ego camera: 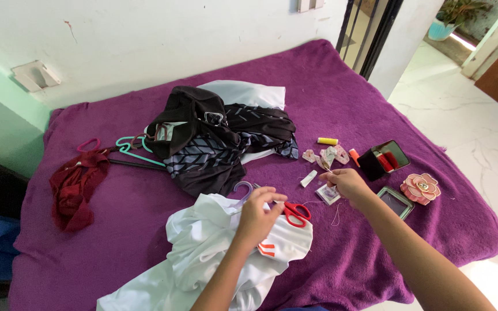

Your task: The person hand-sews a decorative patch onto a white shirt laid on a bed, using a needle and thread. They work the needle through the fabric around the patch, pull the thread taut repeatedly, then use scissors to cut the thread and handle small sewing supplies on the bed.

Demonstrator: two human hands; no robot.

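- The left hand [259, 214] rests on a white garment [214, 259] at the bed's near edge, fingers curled and pinched together — what they pinch is too small to tell.
- Red-handled scissors [295, 212] lie just beside that hand, on the garment.
- The right hand [346, 183] reaches forward, fingertips pinched close over a small pale packet [328, 194]; a thin thread [336, 216] trails below it.
- Beyond it lie a yellow spool [327, 141], a white spool [308, 178] and an open dark box [383, 160].
- A pink flower-shaped case [420, 188] sits to the right — all on the purple bedspread [341, 98].
- A dark patterned garment [214, 144] is heaped mid-bed.
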